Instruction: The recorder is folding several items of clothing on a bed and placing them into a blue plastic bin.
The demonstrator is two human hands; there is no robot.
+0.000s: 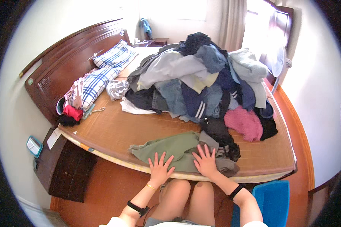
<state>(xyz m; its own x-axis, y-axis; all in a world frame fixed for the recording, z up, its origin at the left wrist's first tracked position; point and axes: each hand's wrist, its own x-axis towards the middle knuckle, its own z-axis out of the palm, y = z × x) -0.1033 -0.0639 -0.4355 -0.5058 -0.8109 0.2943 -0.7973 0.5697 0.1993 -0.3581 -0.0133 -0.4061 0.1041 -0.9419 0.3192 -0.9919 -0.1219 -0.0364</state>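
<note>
A green garment [170, 148] with greyish-brown parts lies spread along the near edge of the bed. My left hand [161, 167] rests flat at its near edge, fingers spread. My right hand [206, 161] lies on the garment further right, its fingers also spread. Neither hand grips anything. Just beyond my right hand is a crumpled black garment [218, 130], which meets the green one. Behind it rises a large heap of clothes [178, 68] in grey, blue, white and black. A pink knitted garment [243, 123] sits at the heap's near right.
Checked pillows [102, 81] lie by the wooden headboard [72, 49] on the left. A dark nightstand [70, 166] stands at the near left. On the floor at my right is a blue plastic bin [272, 202]. A white fan [278, 62] stands beyond the bed's right side.
</note>
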